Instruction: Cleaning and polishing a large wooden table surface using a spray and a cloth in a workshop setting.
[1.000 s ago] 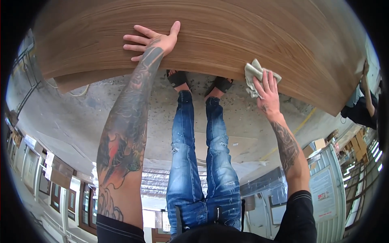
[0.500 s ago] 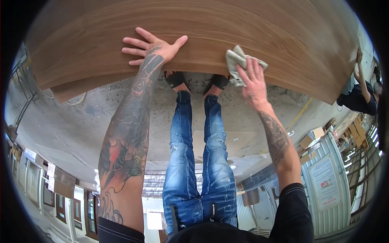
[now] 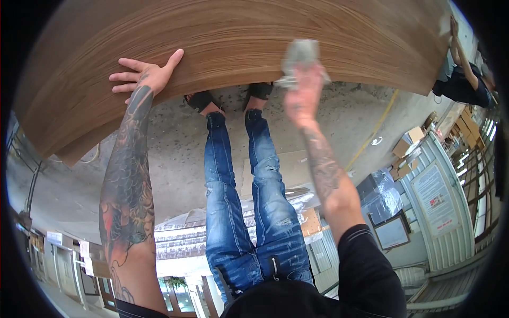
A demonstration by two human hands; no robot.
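Note:
A wide brown wood-grain panel point(image 3: 228, 50) stretches across the far side, its near edge curving above my feet. My left hand point(image 3: 152, 78) lies flat on it near that edge, fingers spread and holding nothing. To the right, my right hand point(image 3: 303, 100) presses a pale grey-beige cloth point(image 3: 301, 52) against the panel's surface. Both the cloth and the right hand's fingers are smeared by motion. Part of the cloth is covered by the fingers.
At the far right a person in dark clothing point(image 3: 477, 90) has a raised arm near the panel's end. Below lies a concrete floor point(image 3: 175, 159) with a yellow line point(image 3: 379, 124). Cardboard boxes point(image 3: 407, 142) and a corrugated metal wall point(image 3: 440, 196) stand at the right.
The view has tilted, and both hands now appear farther left. My right hand has slid the cloth up and left over the panel. The left hand stays spread on the wood.

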